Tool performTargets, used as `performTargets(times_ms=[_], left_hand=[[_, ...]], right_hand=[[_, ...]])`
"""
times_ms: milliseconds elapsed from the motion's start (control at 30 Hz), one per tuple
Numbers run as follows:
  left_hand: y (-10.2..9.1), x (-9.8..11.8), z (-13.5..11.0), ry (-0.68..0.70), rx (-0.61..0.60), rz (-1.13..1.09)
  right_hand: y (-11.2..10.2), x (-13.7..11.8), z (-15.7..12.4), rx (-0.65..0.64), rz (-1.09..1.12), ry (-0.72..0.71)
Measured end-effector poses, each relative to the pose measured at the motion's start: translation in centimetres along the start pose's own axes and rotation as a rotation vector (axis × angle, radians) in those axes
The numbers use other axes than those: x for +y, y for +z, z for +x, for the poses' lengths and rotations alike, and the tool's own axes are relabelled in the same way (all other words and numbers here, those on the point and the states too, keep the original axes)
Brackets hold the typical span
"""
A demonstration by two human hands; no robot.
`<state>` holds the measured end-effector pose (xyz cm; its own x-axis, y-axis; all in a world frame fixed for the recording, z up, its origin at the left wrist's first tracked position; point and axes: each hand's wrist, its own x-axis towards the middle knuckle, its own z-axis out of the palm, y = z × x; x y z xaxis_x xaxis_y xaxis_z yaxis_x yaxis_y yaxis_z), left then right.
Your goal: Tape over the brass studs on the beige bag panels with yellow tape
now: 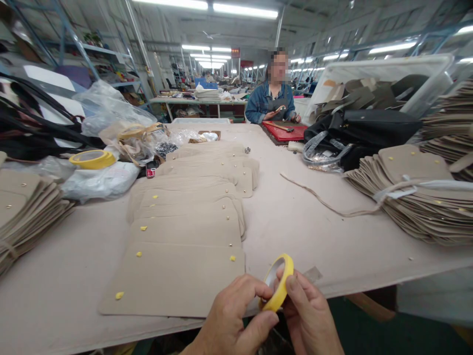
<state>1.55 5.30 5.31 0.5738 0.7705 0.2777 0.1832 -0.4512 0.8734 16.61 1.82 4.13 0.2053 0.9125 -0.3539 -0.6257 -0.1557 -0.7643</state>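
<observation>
- Both hands hold one yellow tape (284,281) roll, upright on its edge: the left hand (236,320) has its grip closed on the roll's left side and lower rim, and the right hand (308,320) has its grip closed with the thumb pressed on the outer band.
- Tape sits just past the counter's (295,222) near edge, beside the closest panel (177,281).
- Beige panels with small yellow dots and metal studs overlap in a row running away across the counter.
- Second roll (92,159) of yellow tape lies far left, on a plastic bag.
- Stacks (414,197) of similar panels sit right and left.
- Person in denim (271,101) works opposite, at a red mat (284,132).
- Red sign (235,52) hangs far behind; its writing is too small to read.
</observation>
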Motion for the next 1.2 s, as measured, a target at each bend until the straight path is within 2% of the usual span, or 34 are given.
performTargets(times_ms=[133, 200, 367, 600, 700, 800, 867, 900, 933, 967, 1033, 1100, 1200], left_hand=[[0.0, -0.3, -0.1, -0.003, -0.014, -0.041], [0.1, -0.2, -0.3, -0.039, -0.023, -0.082], [0.0, 0.6, -0.3, -0.228, -0.059, -0.210], [0.1, 0.7, -0.4, -0.284, -0.067, -0.312], [0.1, 0.6, -0.7, -0.285, -0.049, -0.284], [-0.1, 0.4, -0.9, -0.181, 0.019, -0.073], [-0.2, 0.2, -0.9, -0.071, 0.058, 0.064], [-0.3, 0.1, -0.8, -0.024, 0.069, 0.112], [-0.3, 0.1, -0.8, 0.010, 0.078, 0.146], [-0.4, 0.0, -0.8, 0.032, 0.084, 0.172], [-0.5, 0.0, -0.8, 0.050, 0.088, 0.210], [-0.6, -0.1, -0.9, 0.052, 0.081, 0.235], [-0.6, -0.2, -1.2, 0.055, 0.069, 0.267]], right_hand=[[0.0, -0.1, 0.3, -0.064, 0.008, 0.069], [0.3, -0.1, 0.3, -0.048, 0.007, 0.072], [0.9, -0.1, 0.2, -0.004, -0.050, 0.048], [0.9, 0.0, 0.3, -0.009, -0.106, 0.019], [0.5, 0.0, -0.1, -0.016, -0.110, -0.074], [-0.9, -0.5, -1.1, 0.036, -0.149, -0.364], [-2.2, -1.2, -1.8, -0.054, -0.275, -0.547], [-2.8, -1.6, -2.0, -0.140, -0.360, -0.569], [-3.2, -2.0, -2.1, -0.239, -0.430, -0.527], [-3.5, -2.3, -2.2, -0.287, -0.457, -0.474], [-3.3, -2.8, -2.1, -0.283, -0.459, -0.370], [-2.7, -3.2, -2.1, -0.300, -0.518, -0.351], [-1.7, -3.7, -2.2, -0.423, -0.661, -0.394]])
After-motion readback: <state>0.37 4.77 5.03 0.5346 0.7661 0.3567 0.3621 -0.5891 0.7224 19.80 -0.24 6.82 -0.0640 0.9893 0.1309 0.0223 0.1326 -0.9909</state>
